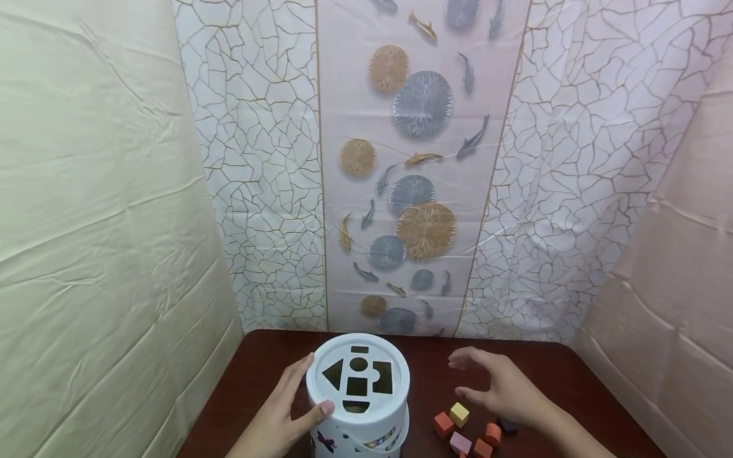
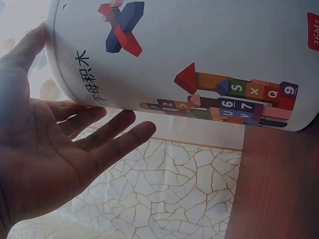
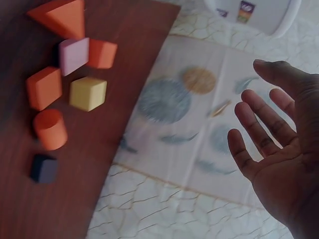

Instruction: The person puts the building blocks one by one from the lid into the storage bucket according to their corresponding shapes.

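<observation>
A white bucket stands near the table's front, its lid pierced by several shaped holes, among them a triangle, a circle and a square. My left hand rests at the lid's left side, thumb on the near rim and fingers along the far left edge. The left wrist view shows the bucket's printed side beside that hand, the fingers spread. To the right, my right hand hovers over the table, fingers loosely bent and holding nothing. Below it lie small blocks, including a yellow block and a pink block.
More blocks lie in the loose group: an orange cylinder, an orange triangular block and a dark block. The bucket's handle hangs down its right side. A patterned cloth hangs behind the dark red table.
</observation>
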The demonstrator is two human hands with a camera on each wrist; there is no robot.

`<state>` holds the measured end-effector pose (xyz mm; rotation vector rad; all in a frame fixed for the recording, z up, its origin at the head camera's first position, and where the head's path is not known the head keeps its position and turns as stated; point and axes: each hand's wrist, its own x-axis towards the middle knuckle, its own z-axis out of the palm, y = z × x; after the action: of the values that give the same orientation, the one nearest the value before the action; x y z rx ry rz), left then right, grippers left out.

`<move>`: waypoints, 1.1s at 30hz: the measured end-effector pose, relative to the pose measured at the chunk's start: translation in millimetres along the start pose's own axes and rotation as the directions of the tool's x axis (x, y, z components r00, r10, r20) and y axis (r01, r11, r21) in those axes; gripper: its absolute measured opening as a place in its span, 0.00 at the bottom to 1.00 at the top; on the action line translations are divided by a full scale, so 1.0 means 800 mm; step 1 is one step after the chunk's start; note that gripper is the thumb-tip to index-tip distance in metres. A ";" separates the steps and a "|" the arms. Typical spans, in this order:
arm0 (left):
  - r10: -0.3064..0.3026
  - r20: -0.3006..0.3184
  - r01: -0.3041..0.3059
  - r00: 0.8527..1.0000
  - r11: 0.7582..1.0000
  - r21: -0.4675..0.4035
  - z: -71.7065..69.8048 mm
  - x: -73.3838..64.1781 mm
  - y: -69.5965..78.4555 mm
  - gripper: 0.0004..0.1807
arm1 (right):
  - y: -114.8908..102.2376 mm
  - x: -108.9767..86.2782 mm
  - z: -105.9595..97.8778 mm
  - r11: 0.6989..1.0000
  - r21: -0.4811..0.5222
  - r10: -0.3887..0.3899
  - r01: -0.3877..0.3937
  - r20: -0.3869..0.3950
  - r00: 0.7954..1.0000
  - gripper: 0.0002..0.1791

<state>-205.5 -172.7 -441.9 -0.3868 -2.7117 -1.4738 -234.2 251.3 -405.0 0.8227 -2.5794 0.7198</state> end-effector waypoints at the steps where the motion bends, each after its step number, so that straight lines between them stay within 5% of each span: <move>1: 0.006 -0.003 -0.006 1.000 1.000 -0.001 0.000 0.000 0.000 0.50 | 0.006 -0.003 0.001 1.000 -0.001 0.009 -0.009 0.001 1.000 0.25; 12: 0.041 -0.010 -0.041 0.999 0.999 -0.013 0.000 -0.002 0.000 0.49 | 0.077 -0.042 0.009 0.983 -0.004 0.184 -0.184 0.034 0.982 0.24; 21: 0.050 -0.016 -0.050 0.999 0.999 0.010 0.001 -0.001 0.000 0.49 | 0.120 -0.065 0.019 0.954 -0.003 0.297 -0.299 0.136 0.945 0.24; 29: -0.003 -0.008 0.003 1.000 1.000 0.011 0.002 -0.001 0.002 0.49 | 0.150 -0.080 0.028 0.939 0.021 0.316 -0.344 0.345 0.884 0.20; 33: 0.016 -0.016 -0.016 1.000 1.000 0.010 0.002 -0.002 0.002 0.49 | 0.159 -0.084 0.034 0.941 0.058 0.288 -0.334 0.379 0.879 0.16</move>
<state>-203.8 -171.1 -441.7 -0.3942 -2.6961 -1.4520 -264.2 355.0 -503.2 0.6268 -3.0793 0.8968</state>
